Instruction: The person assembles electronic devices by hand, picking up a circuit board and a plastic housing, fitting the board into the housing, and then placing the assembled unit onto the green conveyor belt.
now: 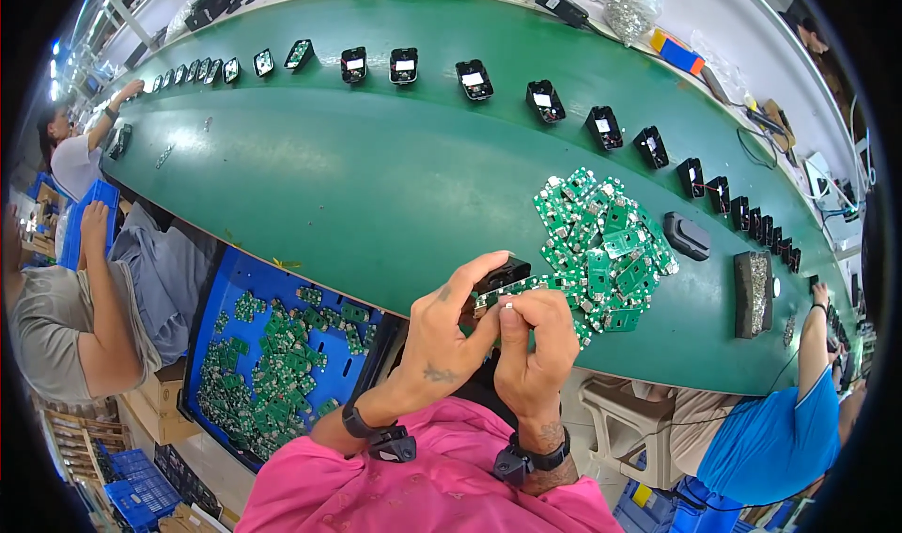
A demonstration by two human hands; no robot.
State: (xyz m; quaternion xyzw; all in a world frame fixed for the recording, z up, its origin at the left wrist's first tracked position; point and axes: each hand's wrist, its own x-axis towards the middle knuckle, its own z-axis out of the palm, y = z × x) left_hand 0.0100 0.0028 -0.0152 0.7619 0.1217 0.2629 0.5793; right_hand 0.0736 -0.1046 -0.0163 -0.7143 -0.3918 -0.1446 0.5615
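My left hand (440,334) is closed around a small black plastic housing (505,274), just above the near edge of the bench. A green circuit board (483,302) shows under the housing, by my left fingers. My right hand (537,350) is pinched right beside it, thumb and forefinger together, with a tiny white spot at the fingertips. What that pinch holds is too small to name. A heap of green circuit boards (611,256) lies just beyond my hands, to the right. Next to the heap lies a closed black case (687,236).
Open black housings (473,79) with boards inside stand in a curved row along the green bench (357,157). Below left is a blue bin (211,289) of boards. A dark block (754,294) stands to the right. Co-workers sit left and right, one in a blue shirt (770,448).
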